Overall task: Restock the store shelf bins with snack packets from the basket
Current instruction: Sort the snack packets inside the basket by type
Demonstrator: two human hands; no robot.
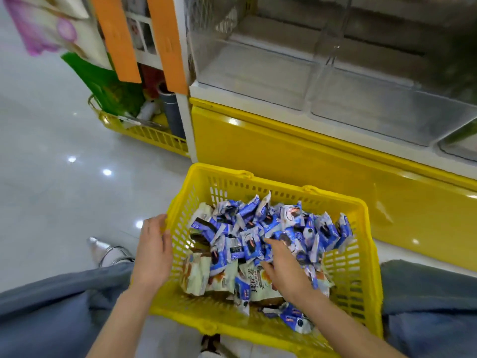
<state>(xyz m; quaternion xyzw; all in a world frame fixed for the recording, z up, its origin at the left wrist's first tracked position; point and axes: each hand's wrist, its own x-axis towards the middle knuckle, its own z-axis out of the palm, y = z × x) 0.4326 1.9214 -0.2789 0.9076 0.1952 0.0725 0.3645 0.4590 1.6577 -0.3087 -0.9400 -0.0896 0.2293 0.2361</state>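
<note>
Since bins (258,73) above basket (258,181) are seen bare, restocking judged at start: pickup step. Packets (258,228) heaped inside basket. Left hand (154,250) rested on its left rim, fingers relaxed; right hand (284,264) spread over heap, nothing gripped. Next: handful to be closed on, lifted to bins. Glossy pale floor (51,189) under basket; yellow-fronted shelf (284,156) behind it.

Light is bright and even, from above: small white lamp reflections sit on the glossy floor (51,182) left of the fingers (155,224) of the left hand (152,254). Beyond the fingers, glare spots mark the yellow cabinet (284,156). The upper-left corner is blurred; edge lines bend.
</note>
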